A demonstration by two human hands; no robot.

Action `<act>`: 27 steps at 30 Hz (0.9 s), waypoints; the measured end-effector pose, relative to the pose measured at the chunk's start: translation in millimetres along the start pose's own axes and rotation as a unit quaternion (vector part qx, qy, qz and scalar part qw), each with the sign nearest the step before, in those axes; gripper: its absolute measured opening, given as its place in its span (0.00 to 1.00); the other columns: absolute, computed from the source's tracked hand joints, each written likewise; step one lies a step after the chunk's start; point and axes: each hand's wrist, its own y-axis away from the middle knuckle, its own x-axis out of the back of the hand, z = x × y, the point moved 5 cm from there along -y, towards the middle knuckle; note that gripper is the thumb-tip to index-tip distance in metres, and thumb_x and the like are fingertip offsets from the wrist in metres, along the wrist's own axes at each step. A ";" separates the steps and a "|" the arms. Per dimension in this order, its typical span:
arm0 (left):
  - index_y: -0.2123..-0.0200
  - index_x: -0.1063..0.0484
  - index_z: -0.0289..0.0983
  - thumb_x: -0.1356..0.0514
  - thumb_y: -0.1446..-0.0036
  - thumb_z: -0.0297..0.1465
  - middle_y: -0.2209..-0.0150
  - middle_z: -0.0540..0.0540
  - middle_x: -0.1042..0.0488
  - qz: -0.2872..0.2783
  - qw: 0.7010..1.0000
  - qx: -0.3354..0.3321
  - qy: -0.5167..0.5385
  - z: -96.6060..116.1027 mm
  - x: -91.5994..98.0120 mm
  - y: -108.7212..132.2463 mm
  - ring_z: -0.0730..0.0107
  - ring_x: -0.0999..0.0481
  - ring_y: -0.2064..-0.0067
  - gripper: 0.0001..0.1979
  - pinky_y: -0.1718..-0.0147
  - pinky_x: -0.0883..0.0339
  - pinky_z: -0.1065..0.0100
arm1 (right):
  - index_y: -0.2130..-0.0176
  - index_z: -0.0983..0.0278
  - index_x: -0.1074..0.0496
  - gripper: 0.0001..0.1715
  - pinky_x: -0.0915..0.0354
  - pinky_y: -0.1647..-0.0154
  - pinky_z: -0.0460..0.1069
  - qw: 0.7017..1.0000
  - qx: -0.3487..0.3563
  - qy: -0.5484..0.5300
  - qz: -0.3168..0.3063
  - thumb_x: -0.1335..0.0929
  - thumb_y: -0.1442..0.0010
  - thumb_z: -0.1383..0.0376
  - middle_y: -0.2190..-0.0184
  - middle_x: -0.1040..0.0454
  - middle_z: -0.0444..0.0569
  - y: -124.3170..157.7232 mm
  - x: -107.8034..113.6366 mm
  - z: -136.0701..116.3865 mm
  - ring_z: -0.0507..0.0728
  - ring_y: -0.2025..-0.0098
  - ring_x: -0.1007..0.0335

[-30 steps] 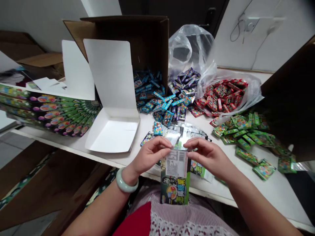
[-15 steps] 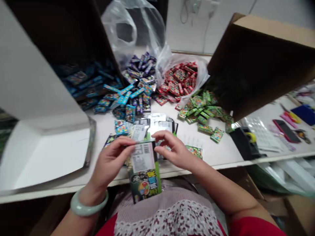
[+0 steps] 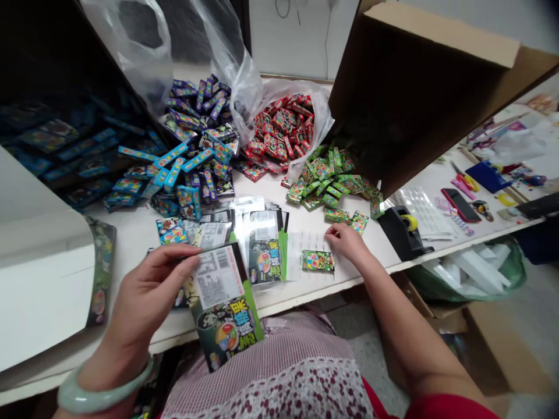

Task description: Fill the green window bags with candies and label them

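My left hand (image 3: 151,291) pinches the top left corner of a printed packaging bag (image 3: 225,308), dark and green with a white barcode label, hanging over the table's front edge. My right hand (image 3: 349,241) is at the upper right edge of a clear sheet with rows of small dots (image 3: 294,244). Its thumb and fingertips are pressed together; whatever they hold is too small to make out. Just below those fingers lies a small green box (image 3: 318,261) on the sheet. A stack of similar bags (image 3: 264,250) lies between my hands.
Small packets lie in heaps: blue (image 3: 174,166), purple (image 3: 203,105), red (image 3: 283,125) in a plastic bag, and green (image 3: 327,174). Large cartons stand left and right (image 3: 419,87). A black tape dispenser (image 3: 402,233) and a phone (image 3: 460,205) are at right.
My right hand has left the bag's top edge and moved right to the dotted sheet. The left hand still holds the bag, and the view has shifted to the right.
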 end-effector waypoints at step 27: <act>0.66 0.31 0.38 0.42 0.39 0.31 0.68 0.49 0.31 -0.068 0.984 -0.155 0.057 34.2 -9.1 16.3 0.70 0.31 0.65 0.04 0.65 0.37 0.65 | 0.73 0.61 0.29 0.16 0.43 0.75 0.48 0.886 0.223 -0.115 -0.389 0.30 0.48 0.51 0.78 0.32 0.44 29.5 -51.2 -255.5 0.52 0.75 0.40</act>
